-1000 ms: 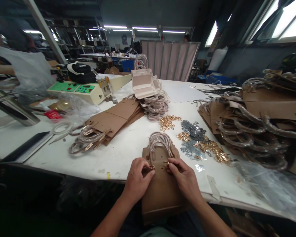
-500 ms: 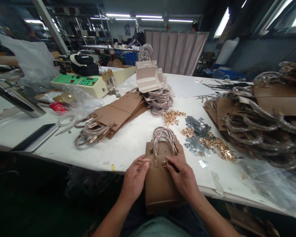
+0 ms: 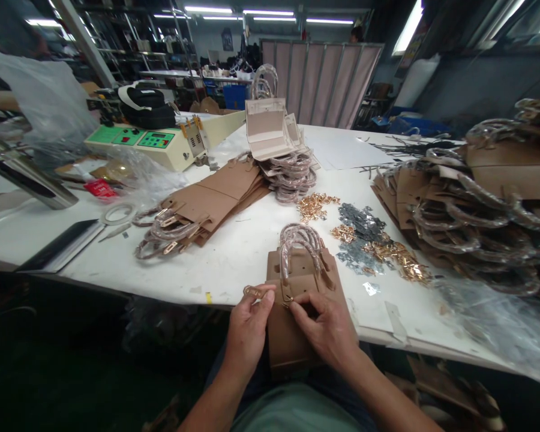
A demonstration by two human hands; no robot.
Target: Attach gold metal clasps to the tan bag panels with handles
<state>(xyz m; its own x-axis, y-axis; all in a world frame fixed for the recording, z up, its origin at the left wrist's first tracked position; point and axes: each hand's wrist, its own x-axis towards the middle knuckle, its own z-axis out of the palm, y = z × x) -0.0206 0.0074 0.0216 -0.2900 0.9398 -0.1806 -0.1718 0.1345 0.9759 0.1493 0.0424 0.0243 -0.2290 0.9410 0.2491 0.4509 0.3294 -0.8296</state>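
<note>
A brown handbag panel (image 3: 292, 342) with plastic-wrapped handles (image 3: 301, 240) leans from the table edge over my lap. My left hand (image 3: 249, 321) is closed at its left side, pinching a gold metal plate (image 3: 253, 291) between thumb and fingers. My right hand (image 3: 326, 321) is closed over the panel, with a small gold fastener (image 3: 288, 300) between thumb and forefinger by the base of the left handle. Piles of gold fasteners (image 3: 317, 206) and grey metal plates (image 3: 362, 225) lie beyond the panel to the right.
Stacked brown bag panels (image 3: 220, 192) lie left of centre, and a larger stack (image 3: 436, 198) fills the right. A cream machine (image 3: 162, 153) with a green control face stands back left. Near the left edge are a dark notebook (image 3: 63, 243) and a tape roll (image 3: 118, 213). Clear plastic (image 3: 495, 324) covers the right front.
My right hand has moved slightly left with the small fastener, towards the left handle's base. My left hand keeps its hold on the gold plate. The whole view has shifted a little.
</note>
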